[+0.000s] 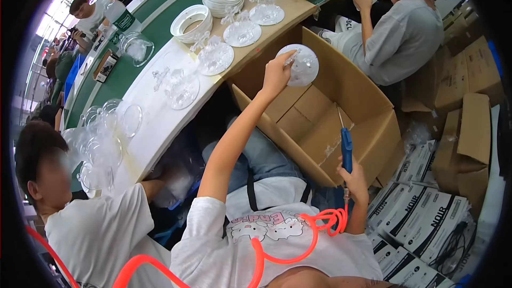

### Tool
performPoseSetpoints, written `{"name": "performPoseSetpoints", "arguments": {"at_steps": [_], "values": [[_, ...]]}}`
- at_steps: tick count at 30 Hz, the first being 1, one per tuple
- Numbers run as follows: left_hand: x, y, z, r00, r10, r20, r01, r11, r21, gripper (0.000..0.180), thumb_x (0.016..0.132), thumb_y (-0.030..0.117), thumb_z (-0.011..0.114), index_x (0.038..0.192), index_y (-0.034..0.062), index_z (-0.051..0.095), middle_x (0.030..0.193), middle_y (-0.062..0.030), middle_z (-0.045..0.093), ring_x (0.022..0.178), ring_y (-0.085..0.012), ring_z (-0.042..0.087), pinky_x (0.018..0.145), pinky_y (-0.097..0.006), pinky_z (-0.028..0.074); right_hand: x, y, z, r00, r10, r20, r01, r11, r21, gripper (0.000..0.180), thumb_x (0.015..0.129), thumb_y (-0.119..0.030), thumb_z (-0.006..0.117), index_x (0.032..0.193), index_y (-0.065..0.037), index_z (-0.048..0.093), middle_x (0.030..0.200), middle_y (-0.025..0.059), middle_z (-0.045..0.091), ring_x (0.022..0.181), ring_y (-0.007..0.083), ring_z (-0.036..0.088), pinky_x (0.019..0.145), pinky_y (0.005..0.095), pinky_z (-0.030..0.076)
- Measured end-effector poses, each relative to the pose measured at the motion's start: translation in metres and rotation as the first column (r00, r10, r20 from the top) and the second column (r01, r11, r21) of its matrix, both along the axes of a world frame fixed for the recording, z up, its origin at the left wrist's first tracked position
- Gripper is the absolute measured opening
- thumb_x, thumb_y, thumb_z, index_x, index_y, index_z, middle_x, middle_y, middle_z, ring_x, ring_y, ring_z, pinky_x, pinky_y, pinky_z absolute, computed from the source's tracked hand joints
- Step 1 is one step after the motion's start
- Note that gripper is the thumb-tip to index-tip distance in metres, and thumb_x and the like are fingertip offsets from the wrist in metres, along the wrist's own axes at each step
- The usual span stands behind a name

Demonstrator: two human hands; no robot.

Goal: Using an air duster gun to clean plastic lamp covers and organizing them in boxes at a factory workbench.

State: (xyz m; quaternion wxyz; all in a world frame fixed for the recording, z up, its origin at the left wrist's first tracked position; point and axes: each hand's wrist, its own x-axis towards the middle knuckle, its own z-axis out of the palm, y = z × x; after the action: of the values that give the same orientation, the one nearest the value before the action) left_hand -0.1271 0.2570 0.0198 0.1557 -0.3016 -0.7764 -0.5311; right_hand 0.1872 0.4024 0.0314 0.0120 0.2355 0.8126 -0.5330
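Observation:
My left hand (pixel 278 76) pinches a round translucent plastic disc (pixel 305 68) near its raised clear centre, above the open cardboard box (pixel 341 162). Lower on the right, my right hand (pixel 354 179) is wrapped round a blue air blow gun (pixel 346 148) with a long thin metal nozzle, pointing up over the box. A red coiled air hose (pixel 288 260) runs from the gun's base across my front. On the table edge at the left lie similar clear discs (pixel 215 57) with clear plastic parts on top, in a row.
Stacked white rings (pixel 192 23) stand on the green and white table behind the discs. More clear plastic pieces (pixel 101 133) cluster at the left beside a co-worker (pixel 101 224). Another person (pixel 402 32) sits beyond the box. Printed white cartons (pixel 426 213) are stacked at the right.

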Motion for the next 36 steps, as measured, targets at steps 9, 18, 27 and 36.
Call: {"name": "performPoseSetpoints", "arguments": {"at_steps": [9, 18, 27, 36], "values": [[-0.014, 0.001, -0.083, 0.891, 0.210, 0.403, -0.200, 0.977, -0.069, 0.023, 0.074, 0.013, 0.059, 0.097, 0.0073, 0.062, 0.085, -0.0192, 0.062, 0.081, -0.0350, 0.060, 0.071, -0.040, 0.046, -0.025, -0.026, -0.022, 0.985, 0.168, -0.026, -0.160, 0.970, 0.182, 0.026, 0.070, -0.018, 0.057, 0.092, -0.004, 0.056, 0.064, 0.0186, 0.057, 0.063, 0.0353, 0.058, 0.059, 0.0395, 0.044], [-0.006, -0.012, -0.126, 0.862, 0.350, 0.366, -0.276, 0.931, -0.241, 0.023, 0.077, 0.011, 0.052, 0.099, 0.0093, 0.061, 0.090, -0.0215, 0.059, 0.085, -0.0400, 0.055, 0.074, -0.046, 0.045, -0.038, -0.028, -0.027, 0.976, 0.204, 0.071, -0.211, 0.970, 0.121, 0.021, 0.070, -0.019, 0.057, 0.086, -0.006, 0.057, 0.068, 0.0161, 0.059, 0.067, 0.0334, 0.060, 0.061, 0.0383, 0.045], [-0.015, -0.015, -0.135, 0.821, 0.343, 0.456, -0.257, 0.936, -0.241, 0.025, 0.076, 0.013, 0.057, 0.100, 0.0117, 0.062, 0.088, -0.0204, 0.060, 0.085, -0.0384, 0.057, 0.075, -0.044, 0.045, -0.051, -0.025, -0.022, 0.974, 0.200, 0.108, -0.216, 0.962, 0.170, 0.021, 0.069, -0.023, 0.057, 0.083, -0.008, 0.056, 0.071, 0.0146, 0.060, 0.069, 0.0338, 0.059, 0.063, 0.0407, 0.045], [-0.020, -0.023, -0.109, 0.811, 0.333, 0.481, -0.258, 0.941, -0.217, 0.027, 0.075, 0.018, 0.061, 0.099, 0.0063, 0.062, 0.089, -0.0174, 0.063, 0.086, -0.0332, 0.060, 0.076, -0.039, 0.046, -0.052, -0.020, -0.006, 0.981, 0.182, 0.066, -0.192, 0.959, 0.209, 0.022, 0.069, -0.023, 0.057, 0.084, -0.007, 0.054, 0.070, 0.0168, 0.059, 0.067, 0.0361, 0.058, 0.061, 0.0424, 0.044]]}}
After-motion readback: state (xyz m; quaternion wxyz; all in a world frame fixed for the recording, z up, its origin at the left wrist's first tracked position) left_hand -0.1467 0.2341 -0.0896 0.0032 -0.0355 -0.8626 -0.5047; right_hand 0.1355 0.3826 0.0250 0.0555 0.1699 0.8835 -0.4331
